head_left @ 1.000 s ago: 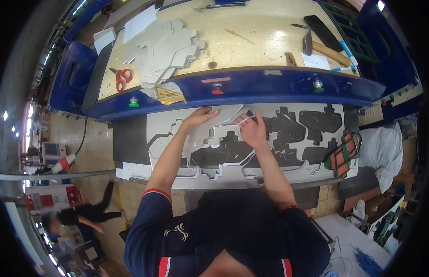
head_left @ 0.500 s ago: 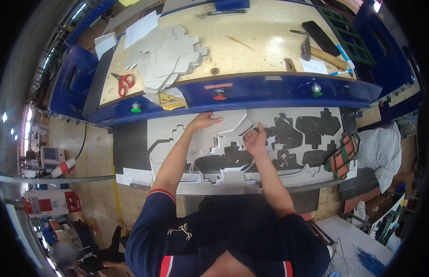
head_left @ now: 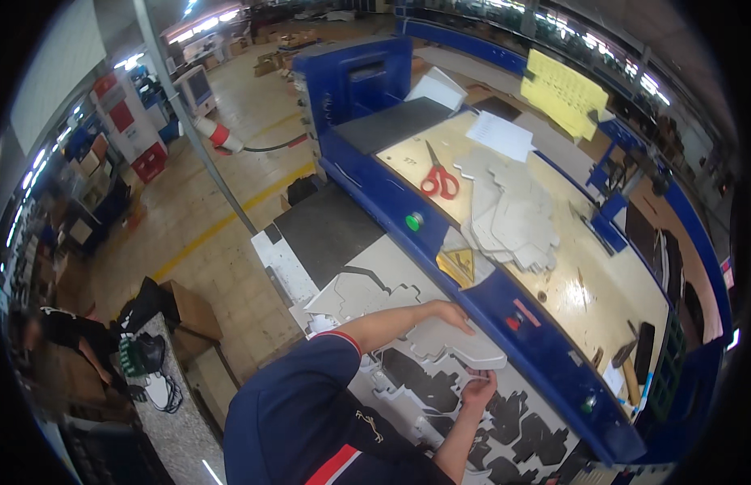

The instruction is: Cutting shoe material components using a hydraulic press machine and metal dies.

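Note:
My left hand [head_left: 451, 315] grips the far edge of a pale grey cut-out piece [head_left: 462, 343], thumb on top and fingers partly hidden. At the piece's near right corner, my right hand [head_left: 479, 388] has its fingers curled against the edge. Beneath both hands lies a pale grey sheet [head_left: 545, 411] with shaped cut-outs that show a black surface. Another outlined shape [head_left: 351, 295] sits in the sheet's left part.
A blue machine beam [head_left: 504, 311] with buttons runs beyond the sheet. On the wooden top behind it are a stack of grey cut-outs [head_left: 513, 214], red scissors [head_left: 440, 179] and a hammer [head_left: 627, 368]. A black mat [head_left: 331, 234] adjoins the sheet's left end.
The view has swung to the left, bringing in more floor and workshop. My left hand keeps its hold on the piece, while my right hand has closed in on its edge.

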Motion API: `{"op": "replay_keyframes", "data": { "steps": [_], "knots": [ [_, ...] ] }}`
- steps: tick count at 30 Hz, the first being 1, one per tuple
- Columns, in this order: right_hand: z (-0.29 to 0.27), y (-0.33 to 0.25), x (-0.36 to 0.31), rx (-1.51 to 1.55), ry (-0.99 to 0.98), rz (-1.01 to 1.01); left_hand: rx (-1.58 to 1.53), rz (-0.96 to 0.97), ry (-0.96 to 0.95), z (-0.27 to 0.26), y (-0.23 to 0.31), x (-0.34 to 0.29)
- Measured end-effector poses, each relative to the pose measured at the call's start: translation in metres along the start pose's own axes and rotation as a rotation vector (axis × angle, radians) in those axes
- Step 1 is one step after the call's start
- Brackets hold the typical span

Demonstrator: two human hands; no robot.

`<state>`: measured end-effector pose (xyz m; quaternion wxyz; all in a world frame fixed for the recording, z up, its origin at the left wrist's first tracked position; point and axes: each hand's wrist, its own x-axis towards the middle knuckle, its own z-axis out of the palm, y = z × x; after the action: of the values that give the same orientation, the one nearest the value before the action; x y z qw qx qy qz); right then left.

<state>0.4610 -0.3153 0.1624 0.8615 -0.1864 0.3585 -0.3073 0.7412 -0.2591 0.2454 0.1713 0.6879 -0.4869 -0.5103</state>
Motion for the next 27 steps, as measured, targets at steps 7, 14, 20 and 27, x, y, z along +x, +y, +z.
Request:
{"op": "replay_keyframes", "data": {
  "steps": [7,14,20,27],
  "knots": [
    [0.012,0.017,0.039,-0.281,0.37,0.029,-0.029,0.004,-0.072,-0.007,0.004,-0.001],
    [-0.002,0.02,0.006,-0.194,0.163,0.092,0.046,0.299,0.16,0.012,-0.031,0.033],
    [-0.011,0.026,-0.011,-0.287,0.126,-0.115,0.319,0.342,0.347,0.038,-0.017,0.027],
    [0.027,0.011,-0.014,-0.113,0.23,-0.045,0.584,0.261,0.245,0.039,0.001,0.005]
  ]
}}
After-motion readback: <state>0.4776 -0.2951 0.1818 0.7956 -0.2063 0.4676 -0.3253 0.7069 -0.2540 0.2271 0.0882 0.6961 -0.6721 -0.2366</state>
